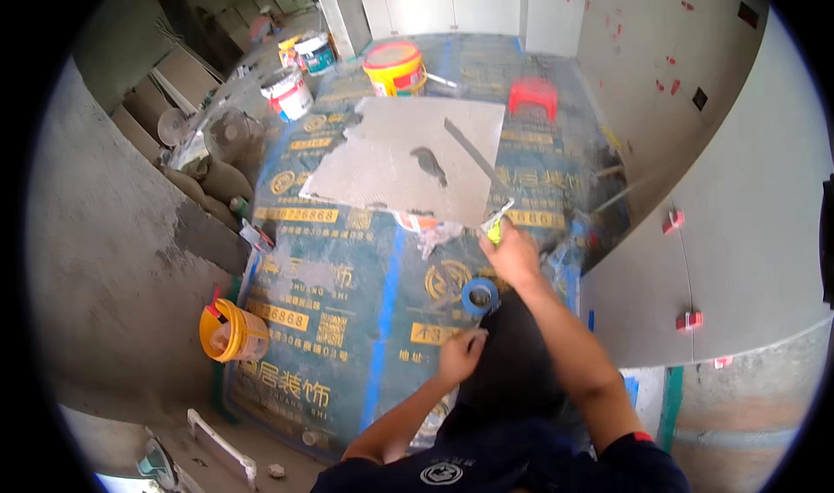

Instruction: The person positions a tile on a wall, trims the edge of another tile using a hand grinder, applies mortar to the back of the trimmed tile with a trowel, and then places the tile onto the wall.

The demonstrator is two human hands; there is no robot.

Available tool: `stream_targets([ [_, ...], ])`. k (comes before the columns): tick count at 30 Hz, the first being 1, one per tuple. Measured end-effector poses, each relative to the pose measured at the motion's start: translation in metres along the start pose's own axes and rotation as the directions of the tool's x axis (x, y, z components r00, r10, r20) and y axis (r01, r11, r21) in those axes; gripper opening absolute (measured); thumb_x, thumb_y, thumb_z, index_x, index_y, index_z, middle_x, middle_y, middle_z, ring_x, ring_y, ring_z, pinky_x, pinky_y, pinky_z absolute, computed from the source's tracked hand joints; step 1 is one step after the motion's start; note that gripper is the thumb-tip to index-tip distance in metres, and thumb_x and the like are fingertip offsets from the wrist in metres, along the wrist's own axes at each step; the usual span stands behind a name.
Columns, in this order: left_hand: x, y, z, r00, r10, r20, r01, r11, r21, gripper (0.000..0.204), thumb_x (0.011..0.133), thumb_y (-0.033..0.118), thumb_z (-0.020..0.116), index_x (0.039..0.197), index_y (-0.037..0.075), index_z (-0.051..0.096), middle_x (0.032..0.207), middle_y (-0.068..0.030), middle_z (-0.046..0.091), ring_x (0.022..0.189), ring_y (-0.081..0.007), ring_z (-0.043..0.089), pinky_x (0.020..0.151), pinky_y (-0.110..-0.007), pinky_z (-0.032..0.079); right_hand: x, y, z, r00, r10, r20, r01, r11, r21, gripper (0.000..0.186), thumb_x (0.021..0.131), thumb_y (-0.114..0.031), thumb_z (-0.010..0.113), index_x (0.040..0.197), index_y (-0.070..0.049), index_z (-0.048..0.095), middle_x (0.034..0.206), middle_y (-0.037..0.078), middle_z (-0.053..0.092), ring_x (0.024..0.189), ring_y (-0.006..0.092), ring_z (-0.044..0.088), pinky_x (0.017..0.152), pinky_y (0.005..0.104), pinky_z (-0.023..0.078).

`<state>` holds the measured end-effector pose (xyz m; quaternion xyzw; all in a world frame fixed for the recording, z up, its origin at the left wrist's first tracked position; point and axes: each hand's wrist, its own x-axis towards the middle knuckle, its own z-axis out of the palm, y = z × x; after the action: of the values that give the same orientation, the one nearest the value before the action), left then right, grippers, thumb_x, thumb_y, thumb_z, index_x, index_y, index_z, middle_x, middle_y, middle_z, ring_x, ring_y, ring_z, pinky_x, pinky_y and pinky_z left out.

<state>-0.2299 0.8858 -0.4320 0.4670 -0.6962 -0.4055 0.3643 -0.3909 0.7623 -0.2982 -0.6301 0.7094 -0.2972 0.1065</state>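
My right hand [514, 257] is closed around a yellow-green handled tool [495, 231] with a whitish edge, held at the near right corner of a large tile [391, 137]. Its working end is too blurred to make out. Ridged, pale grey adhesive coats the tile, broken by a dark patch [427, 165] and a dark diagonal strip [469, 148]. My left hand [460, 356] rests curled beside my dark-clothed knee [512, 354], with nothing visible in it. Between my hands, near the knee, lies a blue tape roll [479, 296].
Green printed sheeting [330, 250] covers the floor. A yellow bucket [233, 331] stands at left; a yellow-red bucket [394, 69] and a white bucket [287, 93] stand beyond the tile. A red stool [533, 99] is at far right. Red clips [674, 221] mark the tiled right wall.
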Motion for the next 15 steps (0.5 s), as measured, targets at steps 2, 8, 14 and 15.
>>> stream_targets([
  [2, 0.009, 0.004, 0.003, 0.999, -0.021, -0.031, 0.020, 0.999, -0.046, 0.015, 0.088, 0.011, 0.059, 0.097, 0.002, 0.067, 0.094, -0.0162, 0.068, 0.089, -0.0298, 0.066, 0.079, -0.034, 0.051, -0.024, 0.010, -0.020, 1.000, 0.007, -0.003, -0.007, 1.000, 0.013, 0.039, 0.081, -0.036, 0.065, 0.096, -0.001, 0.059, 0.079, 0.023, 0.065, 0.075, 0.0401, 0.064, 0.071, 0.0479, 0.052],
  [8, 0.074, 0.041, 0.076, 0.971, 0.228, -0.075, -0.239, 0.951, -0.194, 0.015, 0.089, 0.011, 0.059, 0.098, 0.001, 0.066, 0.096, -0.0134, 0.068, 0.088, -0.0236, 0.065, 0.080, -0.034, 0.050, -0.192, 0.090, -0.103, 0.971, -0.109, -0.212, 0.122, 0.991, 0.050, 0.033, 0.074, -0.032, 0.074, 0.090, -0.005, 0.062, 0.075, 0.014, 0.066, 0.063, 0.0340, 0.065, 0.057, 0.0390, 0.054],
  [14, 0.110, 0.271, 0.139, 0.495, 0.868, -0.025, -0.824, 0.460, -0.329, 0.049, 0.090, 0.015, 0.052, 0.131, -0.010, 0.042, 0.137, -0.0247, 0.044, 0.129, -0.0353, 0.041, 0.108, -0.043, 0.028, -0.378, 0.169, -0.153, 0.686, 0.295, -0.665, -0.353, 0.934, 0.051, 0.025, 0.077, -0.025, 0.070, 0.088, -0.005, 0.062, 0.076, 0.015, 0.066, 0.068, 0.0327, 0.066, 0.065, 0.0388, 0.053],
  [15, 0.104, 0.310, 0.151, 0.369, 0.929, -0.033, -0.882, 0.339, -0.326, 0.059, 0.088, 0.018, 0.054, 0.136, -0.010, 0.034, 0.142, -0.0272, 0.035, 0.133, -0.0387, 0.034, 0.110, -0.046, 0.024, -0.405, 0.168, -0.155, 0.488, 0.649, -0.583, -0.567, 0.744, 0.353, 0.026, 0.077, -0.027, 0.069, 0.088, -0.005, 0.061, 0.076, 0.016, 0.066, 0.071, 0.0343, 0.066, 0.068, 0.0405, 0.053],
])
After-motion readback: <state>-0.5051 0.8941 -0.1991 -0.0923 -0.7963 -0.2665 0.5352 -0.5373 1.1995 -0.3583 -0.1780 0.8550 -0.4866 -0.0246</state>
